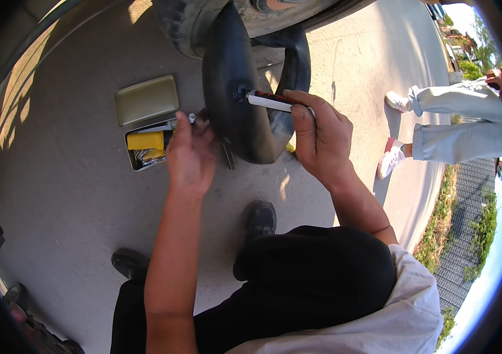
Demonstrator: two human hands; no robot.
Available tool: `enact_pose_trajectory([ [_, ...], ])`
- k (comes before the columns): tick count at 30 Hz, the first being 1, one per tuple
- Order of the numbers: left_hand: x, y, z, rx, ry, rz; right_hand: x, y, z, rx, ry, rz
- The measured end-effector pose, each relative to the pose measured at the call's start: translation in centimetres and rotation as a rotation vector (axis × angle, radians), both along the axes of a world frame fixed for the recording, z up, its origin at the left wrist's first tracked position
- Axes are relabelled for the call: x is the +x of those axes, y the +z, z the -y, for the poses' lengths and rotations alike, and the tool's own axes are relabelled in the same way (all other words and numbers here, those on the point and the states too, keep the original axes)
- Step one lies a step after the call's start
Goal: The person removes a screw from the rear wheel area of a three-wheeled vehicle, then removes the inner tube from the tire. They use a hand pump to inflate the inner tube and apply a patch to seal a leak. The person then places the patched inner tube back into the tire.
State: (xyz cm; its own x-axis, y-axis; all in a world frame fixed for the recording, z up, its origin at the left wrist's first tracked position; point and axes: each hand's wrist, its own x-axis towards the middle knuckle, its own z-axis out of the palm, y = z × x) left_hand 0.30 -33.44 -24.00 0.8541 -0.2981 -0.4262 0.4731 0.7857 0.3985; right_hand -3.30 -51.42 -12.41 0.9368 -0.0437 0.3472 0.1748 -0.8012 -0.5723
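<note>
A black inner tube hangs in a loop below the wheel. My right hand is closed round a white, black and red glue tube. Its nozzle meets a dark, wet-looking spot on the rubber. To the left of the inner tube, my left hand pinches a small white cap; its other fingers are blurred. Just beyond that hand lies an open tin with a yellow item and foil packets in it. Its olive lid rests beside it.
A tyre and wheel stand above the inner tube. A dark, narrow tool lies on the concrete ground below it. Off to the right stands another person in pale trousers, near a wire fence.
</note>
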Motion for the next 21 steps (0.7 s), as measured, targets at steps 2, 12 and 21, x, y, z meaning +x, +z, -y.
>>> enact_pose_trajectory([
  [2, 0.0, 1.7, 0.6, 0.137, 0.087, -0.110, -0.7, -0.6, 0.1, 0.182, -0.046, -0.027],
  [12, -3.1, 5.5, 0.1, 0.532, -0.135, 0.126, -2.1, -3.4, -0.4, 1.350, 0.009, -0.450],
  [21, -3.5, 5.1, 0.0, 0.477, -0.137, 0.182, -2.4, -3.4, -1.0, 0.989, 0.018, -0.435],
])
